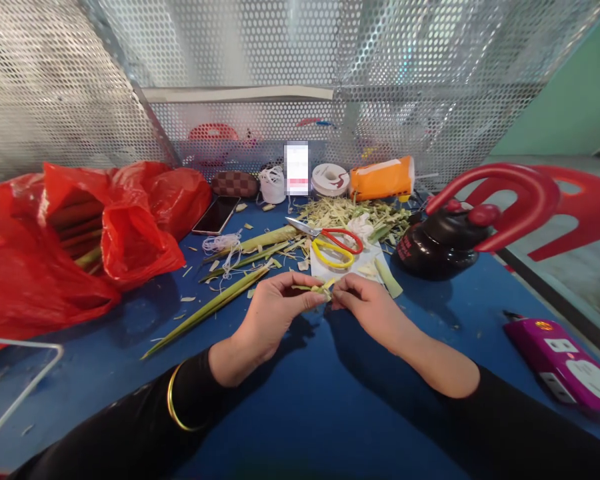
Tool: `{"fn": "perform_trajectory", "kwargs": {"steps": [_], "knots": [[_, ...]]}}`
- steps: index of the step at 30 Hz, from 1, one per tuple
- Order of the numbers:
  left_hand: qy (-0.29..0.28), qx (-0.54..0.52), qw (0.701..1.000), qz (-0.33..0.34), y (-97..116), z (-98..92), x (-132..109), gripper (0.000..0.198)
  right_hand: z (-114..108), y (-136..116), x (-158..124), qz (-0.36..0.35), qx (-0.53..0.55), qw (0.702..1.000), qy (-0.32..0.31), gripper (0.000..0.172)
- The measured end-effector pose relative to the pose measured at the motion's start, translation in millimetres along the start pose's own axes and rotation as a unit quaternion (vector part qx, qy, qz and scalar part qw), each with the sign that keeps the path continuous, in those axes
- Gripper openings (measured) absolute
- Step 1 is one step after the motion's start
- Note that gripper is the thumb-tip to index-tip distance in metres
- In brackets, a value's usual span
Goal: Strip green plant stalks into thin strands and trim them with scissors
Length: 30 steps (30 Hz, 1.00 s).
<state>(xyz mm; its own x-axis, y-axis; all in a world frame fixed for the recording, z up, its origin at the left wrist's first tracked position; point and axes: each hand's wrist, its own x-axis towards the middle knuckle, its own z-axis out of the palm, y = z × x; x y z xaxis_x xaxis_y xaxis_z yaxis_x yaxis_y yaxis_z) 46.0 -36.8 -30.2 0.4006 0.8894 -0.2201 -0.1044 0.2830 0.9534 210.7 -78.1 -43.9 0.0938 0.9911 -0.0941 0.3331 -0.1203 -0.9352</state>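
Observation:
A small yellow-green plant piece is pinched between the thumb and fingers of my left hand. My right hand is closed at the other end of the piece, its fingertips pressed together and almost touching those of the left. Just beyond the hands, scissors with one red and one yellow handle lie on a white paper. Long green stalks and tangled white string rest to the left. Behind the scissors spreads a heap of plant shavings.
Red plastic bags with stalks inside fill the left. Along the back stand a phone, a ribbon roll and an orange packet. At right are a black pot with a red handle and a purple box.

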Motion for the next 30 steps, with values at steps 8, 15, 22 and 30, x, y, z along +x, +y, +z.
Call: {"fn": "perform_trajectory", "kwargs": {"steps": [8,15,22,30], "knots": [[0.030,0.017,0.999,0.005,-1.3,-1.3,3.9,0.023,-3.8,-0.3,-5.6,-0.143,-0.223,0.964,-0.016,0.018],[0.056,0.195,0.975,0.091,-5.9,-8.1,9.6,0.014,-0.6,-7.3,-18.1,-0.322,-0.356,0.877,-0.023,0.019],[0.034,0.388,0.901,0.191,-5.5,-8.2,3.0,0.015,-1.6,-14.8,-23.9,-0.174,-0.064,0.977,-0.109,0.019],[-0.040,0.424,0.890,0.161,-5.2,-4.6,0.4,0.011,0.0,-15.7,-25.8,-0.198,-0.084,0.969,-0.122,0.017]]}}
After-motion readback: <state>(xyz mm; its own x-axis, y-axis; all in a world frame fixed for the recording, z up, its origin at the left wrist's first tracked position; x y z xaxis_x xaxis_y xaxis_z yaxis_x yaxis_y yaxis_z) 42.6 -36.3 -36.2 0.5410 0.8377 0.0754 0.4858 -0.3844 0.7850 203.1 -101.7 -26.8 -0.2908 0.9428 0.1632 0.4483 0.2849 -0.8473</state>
